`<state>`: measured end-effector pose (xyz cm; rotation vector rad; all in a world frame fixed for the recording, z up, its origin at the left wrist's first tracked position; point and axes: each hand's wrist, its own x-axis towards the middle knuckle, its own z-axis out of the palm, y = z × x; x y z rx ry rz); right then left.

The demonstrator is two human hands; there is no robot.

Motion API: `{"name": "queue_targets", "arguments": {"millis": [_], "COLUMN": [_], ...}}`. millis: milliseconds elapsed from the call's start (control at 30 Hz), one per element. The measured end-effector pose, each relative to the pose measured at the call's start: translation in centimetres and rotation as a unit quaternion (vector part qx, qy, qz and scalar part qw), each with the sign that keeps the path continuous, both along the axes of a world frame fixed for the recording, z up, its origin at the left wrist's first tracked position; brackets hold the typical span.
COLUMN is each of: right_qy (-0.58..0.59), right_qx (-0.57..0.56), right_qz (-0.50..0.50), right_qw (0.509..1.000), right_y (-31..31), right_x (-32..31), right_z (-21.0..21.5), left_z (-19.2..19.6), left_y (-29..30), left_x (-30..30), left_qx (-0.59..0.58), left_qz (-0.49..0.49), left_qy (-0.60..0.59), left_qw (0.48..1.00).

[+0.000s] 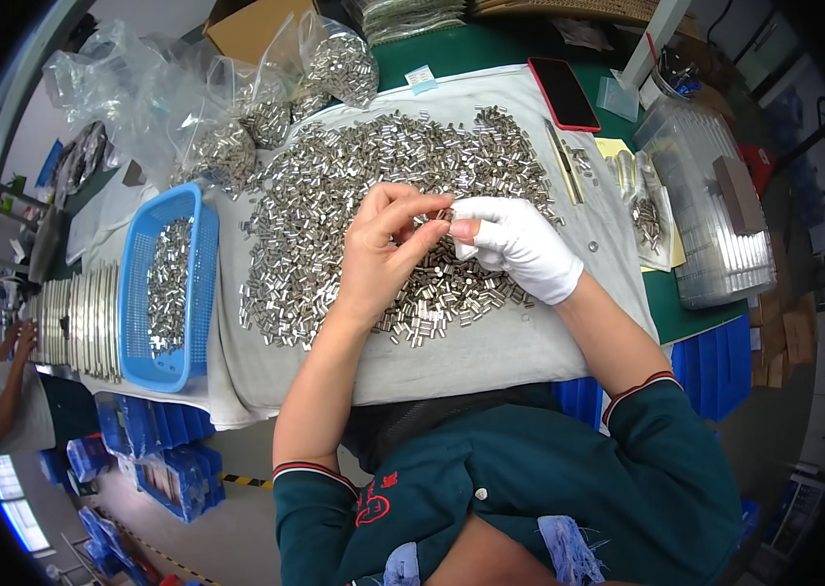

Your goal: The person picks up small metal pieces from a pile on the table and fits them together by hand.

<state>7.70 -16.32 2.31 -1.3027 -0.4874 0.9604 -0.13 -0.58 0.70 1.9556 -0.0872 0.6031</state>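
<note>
My bare left hand (388,244) pinches with thumb and forefinger above a wide spread of small shiny metal cylinders (334,186). Meeting it fingertip to fingertip is my right hand (522,246), in a white glove with the thumb tip bare, also closed in a pinch. Whatever sits between the fingertips is too small and too covered to make out. The cylinders lie loose on a pale grey cloth (286,376), under and around both hands.
Left stands a blue plastic basket (202,283) part filled with cylinders. Clear bags (342,66) of cylinders sit behind. Right are tweezers (563,164), a red-edged phone (565,95) and clear plastic trays (710,215). Another person's arm (8,391) shows far left.
</note>
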Motion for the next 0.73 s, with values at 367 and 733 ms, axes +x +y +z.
{"name": "queue_targets", "arguments": {"millis": [367,733], "right_qy": [-0.054,-0.011], "right_qx": [-0.026,-0.029], "right_qz": [-0.045,-0.041], "right_qw": [0.997,0.999], "right_y": [0.13,0.11], "right_x": [-0.49,-0.08], "right_z": [0.45,-0.23], "left_z": [-0.19,-0.34], "left_y": [0.07,-0.40], "left_x": [0.10,0.07], "left_qx": [-0.032,0.055], "left_qz": [-0.008,0.007], "left_qy": [0.001,-0.009], "left_qw": [0.999,0.998]}}
